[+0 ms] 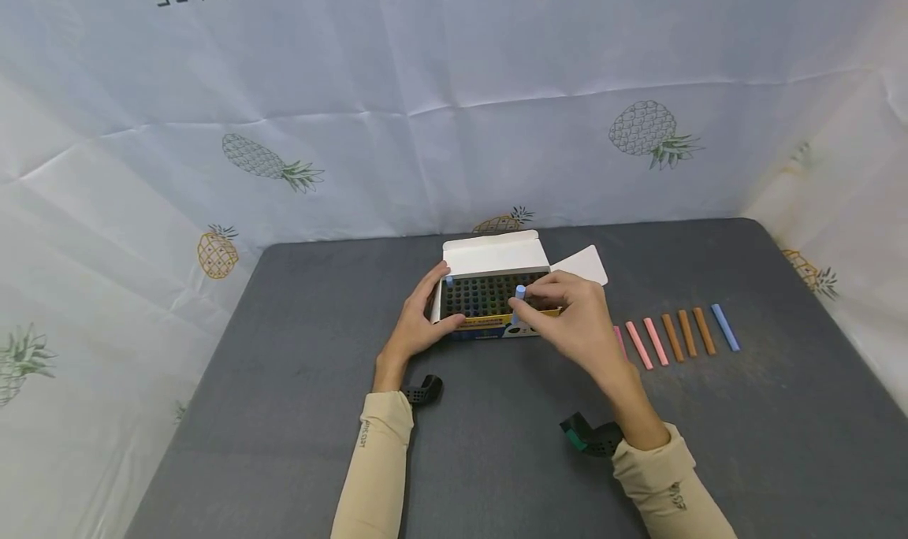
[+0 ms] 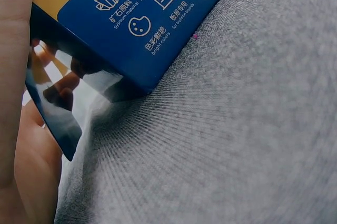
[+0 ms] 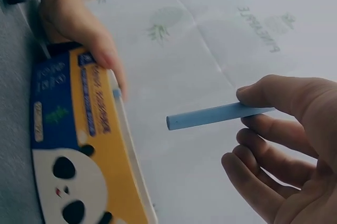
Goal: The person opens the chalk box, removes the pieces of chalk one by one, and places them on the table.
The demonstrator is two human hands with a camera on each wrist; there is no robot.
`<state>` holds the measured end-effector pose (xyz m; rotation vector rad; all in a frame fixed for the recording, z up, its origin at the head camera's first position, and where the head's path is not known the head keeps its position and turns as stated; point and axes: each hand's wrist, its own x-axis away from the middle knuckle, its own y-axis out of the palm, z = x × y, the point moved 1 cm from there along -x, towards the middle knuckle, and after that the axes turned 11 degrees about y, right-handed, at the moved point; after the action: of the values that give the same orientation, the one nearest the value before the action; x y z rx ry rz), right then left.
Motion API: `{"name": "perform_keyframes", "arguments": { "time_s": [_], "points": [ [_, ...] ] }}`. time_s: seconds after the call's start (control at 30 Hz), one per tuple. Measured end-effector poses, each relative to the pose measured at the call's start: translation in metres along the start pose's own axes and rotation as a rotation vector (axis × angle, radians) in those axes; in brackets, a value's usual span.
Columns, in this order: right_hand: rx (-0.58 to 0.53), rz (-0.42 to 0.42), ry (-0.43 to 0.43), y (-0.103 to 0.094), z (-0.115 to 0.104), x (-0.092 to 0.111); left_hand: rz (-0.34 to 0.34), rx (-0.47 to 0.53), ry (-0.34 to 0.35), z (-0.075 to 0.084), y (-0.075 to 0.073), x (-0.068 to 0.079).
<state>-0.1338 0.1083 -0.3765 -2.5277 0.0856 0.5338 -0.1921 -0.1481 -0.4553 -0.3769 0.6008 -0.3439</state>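
My left hand (image 1: 414,326) grips the left end of an open chalk box (image 1: 485,323), its thumb at the front edge. The box is blue and yellow with a panda on its front (image 3: 68,182); inside is a dark grid of holes. One blue chalk (image 1: 449,281) stands in the back left corner. Over the front edge of the box, my right hand (image 1: 567,310) pinches another blue chalk stick (image 3: 205,116) between thumb and index finger, its free end apart from the box in the right wrist view. The other right fingers curl loosely.
Right of the box, a row of chalks lies on the grey table (image 1: 298,413): pink (image 1: 638,344), brown (image 1: 686,333) and, at the end, one blue stick (image 1: 725,327). The white lid (image 1: 496,255) and side flap (image 1: 583,265) stand folded out. A pineapple-print curtain (image 1: 426,169) hangs behind.
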Motion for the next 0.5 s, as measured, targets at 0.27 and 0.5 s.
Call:
{"name": "perform_keyframes", "arguments": {
  "time_s": [0.27, 0.5],
  "points": [
    [0.047, 0.041, 0.038, -0.028, 0.008, -0.004, 0.012, -0.015, 0.02, -0.031, 0.003, 0.002],
    [0.054, 0.063, 0.115, -0.05, 0.014, -0.007, 0.011, -0.017, 0.027, -0.042, 0.003, 0.002]
  ]
}}
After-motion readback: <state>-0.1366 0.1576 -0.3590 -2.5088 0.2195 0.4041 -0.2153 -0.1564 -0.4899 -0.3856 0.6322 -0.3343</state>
